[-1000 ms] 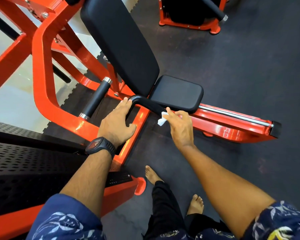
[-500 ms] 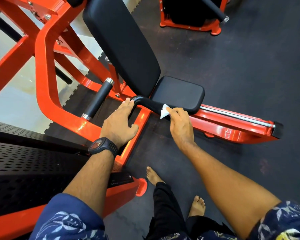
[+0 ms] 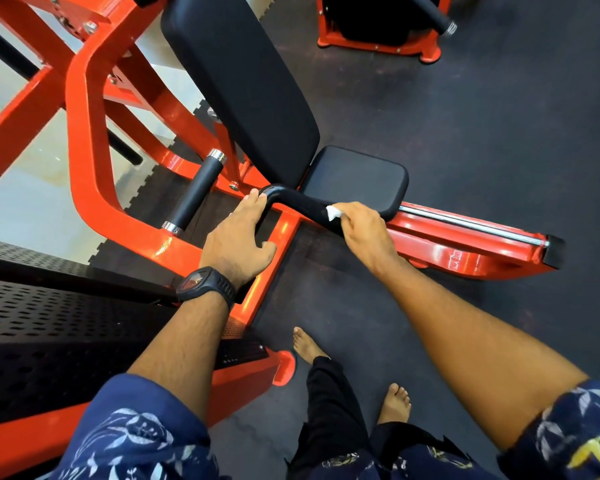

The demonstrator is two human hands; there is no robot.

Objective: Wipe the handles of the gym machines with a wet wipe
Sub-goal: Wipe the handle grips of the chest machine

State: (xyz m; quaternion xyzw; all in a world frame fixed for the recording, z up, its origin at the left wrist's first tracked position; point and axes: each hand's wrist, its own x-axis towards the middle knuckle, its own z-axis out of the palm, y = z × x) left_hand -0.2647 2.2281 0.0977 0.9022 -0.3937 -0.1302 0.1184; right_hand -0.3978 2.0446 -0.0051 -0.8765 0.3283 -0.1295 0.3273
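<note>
A bent black handle (image 3: 293, 199) sticks out beside the seat of an orange gym machine (image 3: 84, 133). My right hand (image 3: 364, 232) grips the handle's right part with a white wet wipe (image 3: 333, 213) pressed under its fingers; a corner of the wipe shows. My left hand (image 3: 238, 242), with a black watch on the wrist, rests on the handle's bent left end, fingers lying over the bar and thumb spread below. A second straight black grip (image 3: 196, 194) with chrome ends sits just left of it.
The black backrest (image 3: 239, 84) and seat pad (image 3: 357, 178) stand behind the handle. An orange rail with a chrome rod (image 3: 471, 228) runs right. A perforated black guard (image 3: 49, 323) is at the left. Another orange machine (image 3: 381, 32) stands at the back. My bare feet (image 3: 394, 403) stand on dark rubber floor.
My right hand has moved up onto the handle and closed around it with the wipe. The left hand has stayed on the bend.
</note>
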